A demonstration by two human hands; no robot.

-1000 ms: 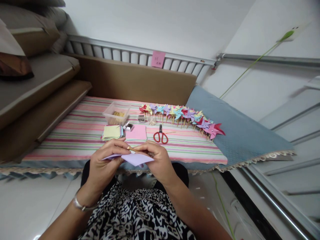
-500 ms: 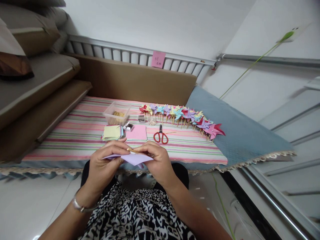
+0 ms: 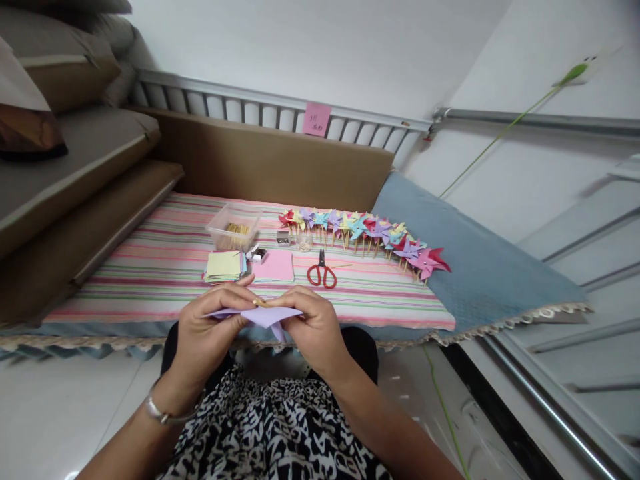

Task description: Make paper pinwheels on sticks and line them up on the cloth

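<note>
A purple paper pinwheel (image 3: 267,316) is held between both hands just above the front edge of the striped cloth. My left hand (image 3: 213,320) is closed on its left side, thumb below and fingers on top. At its right side my right hand (image 3: 313,327) pinches the pinwheel, with a short wooden stick (image 3: 261,303) showing at the fingertips; the rest of the stick is hidden. Beyond the hands lie red-handled scissors (image 3: 321,272), a pink paper stack (image 3: 273,265) and a stack of yellow-topped paper squares (image 3: 223,266).
A clear plastic box (image 3: 234,228) holds several wooden sticks. Finished pinwheels (image 3: 357,225) stand in a curved row at the right. A striped cloth (image 3: 150,267) covers the bed. Thick cushions (image 3: 85,167) are piled at the left, and a brown board (image 3: 270,153) stands behind.
The right fingers have shifted slightly, and the purple pinwheel has tilted a little, one blade now hanging lower. The left hand has stayed nearly still.
</note>
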